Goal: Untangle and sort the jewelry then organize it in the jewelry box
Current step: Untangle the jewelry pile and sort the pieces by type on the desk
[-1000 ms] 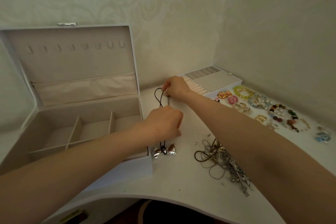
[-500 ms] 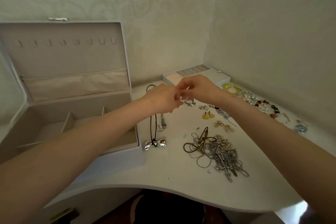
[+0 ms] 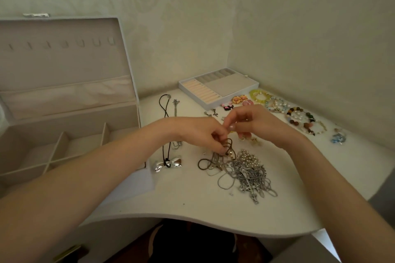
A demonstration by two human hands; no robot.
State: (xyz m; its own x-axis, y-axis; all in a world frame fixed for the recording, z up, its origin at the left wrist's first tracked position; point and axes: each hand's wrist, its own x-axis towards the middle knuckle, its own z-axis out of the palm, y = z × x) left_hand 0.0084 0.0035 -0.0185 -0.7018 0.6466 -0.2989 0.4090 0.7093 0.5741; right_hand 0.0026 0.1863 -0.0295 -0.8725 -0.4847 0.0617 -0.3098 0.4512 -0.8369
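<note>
Left hand (image 3: pixel 198 134), right hand (image 3: pixel 258 125): curled, touching

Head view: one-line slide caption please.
Left hand grips a brown cord above the tangled chains, right hand beside it; open jewelry box left, sorted bracelets right.

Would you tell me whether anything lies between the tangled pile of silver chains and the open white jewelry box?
Yes: a black cord necklace with a silver bow pendant lies flat on the white table between the tangled pile of silver chains and the jewelry box. Lifting pieces over it should probably clear it.
</note>
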